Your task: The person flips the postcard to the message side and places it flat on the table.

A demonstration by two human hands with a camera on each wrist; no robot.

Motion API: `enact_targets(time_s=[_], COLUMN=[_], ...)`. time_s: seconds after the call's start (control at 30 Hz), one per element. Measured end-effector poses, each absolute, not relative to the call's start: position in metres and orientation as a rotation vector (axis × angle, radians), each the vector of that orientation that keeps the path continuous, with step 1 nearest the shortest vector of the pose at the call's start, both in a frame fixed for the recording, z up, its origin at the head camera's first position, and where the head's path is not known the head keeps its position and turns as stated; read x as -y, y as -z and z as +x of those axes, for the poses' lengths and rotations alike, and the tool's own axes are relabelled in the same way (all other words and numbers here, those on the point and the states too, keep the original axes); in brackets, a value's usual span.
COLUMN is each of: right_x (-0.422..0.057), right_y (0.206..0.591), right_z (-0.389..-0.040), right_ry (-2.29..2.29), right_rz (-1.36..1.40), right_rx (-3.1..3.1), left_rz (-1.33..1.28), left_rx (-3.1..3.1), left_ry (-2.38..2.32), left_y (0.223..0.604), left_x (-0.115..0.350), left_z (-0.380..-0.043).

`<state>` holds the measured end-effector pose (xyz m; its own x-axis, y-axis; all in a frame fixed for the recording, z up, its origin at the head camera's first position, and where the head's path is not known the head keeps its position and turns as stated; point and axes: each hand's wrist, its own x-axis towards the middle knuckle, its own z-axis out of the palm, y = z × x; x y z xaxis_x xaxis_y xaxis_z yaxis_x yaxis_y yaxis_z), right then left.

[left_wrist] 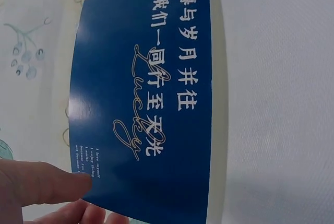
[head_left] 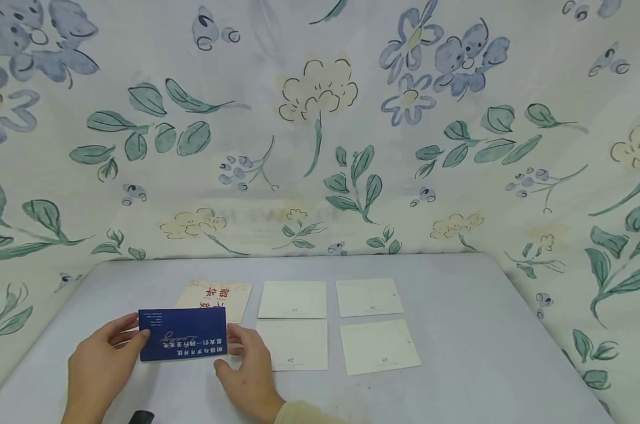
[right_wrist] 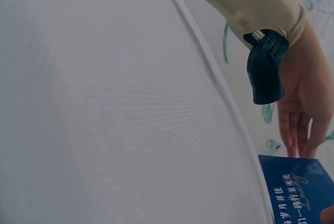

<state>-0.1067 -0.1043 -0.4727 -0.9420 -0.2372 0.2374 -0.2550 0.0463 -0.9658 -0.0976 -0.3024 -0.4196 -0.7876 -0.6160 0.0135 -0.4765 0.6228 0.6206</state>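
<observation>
A dark blue card with white print and gold script is held up over the left part of the table, a pale strip along its lower edge. My left hand pinches its left end, thumb on the printed face and fingers behind. In the left wrist view the thumb lies by the small print. At the card's right end is my right hand, its fingers at the edge and its thumb apart below. Partly hidden behind the blue card lies a cream card with red characters.
Several pale cards lie in two columns right of the hands, among them an upper right card and a lower right card. The white table backs onto a floral curtain. A black object shows at the bottom edge.
</observation>
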Motion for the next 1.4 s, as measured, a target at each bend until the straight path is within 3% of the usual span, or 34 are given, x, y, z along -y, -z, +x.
enact_targets(time_s=[1.13, 1.4], right_x=[0.103, 0.102], right_y=[0.473, 0.471], right_z=[-0.107, -0.107], right_ry=[-2.086, -2.091], right_rz=[0.529, 0.536], right_rx=[2.345, 2.302], left_rz=[0.803, 0.888], left_rx=[2.582, 2.558], left_ry=[0.836, 0.981], left_y=[0.418, 0.416], left_x=[0.309, 0.314], left_z=[-0.094, -0.096])
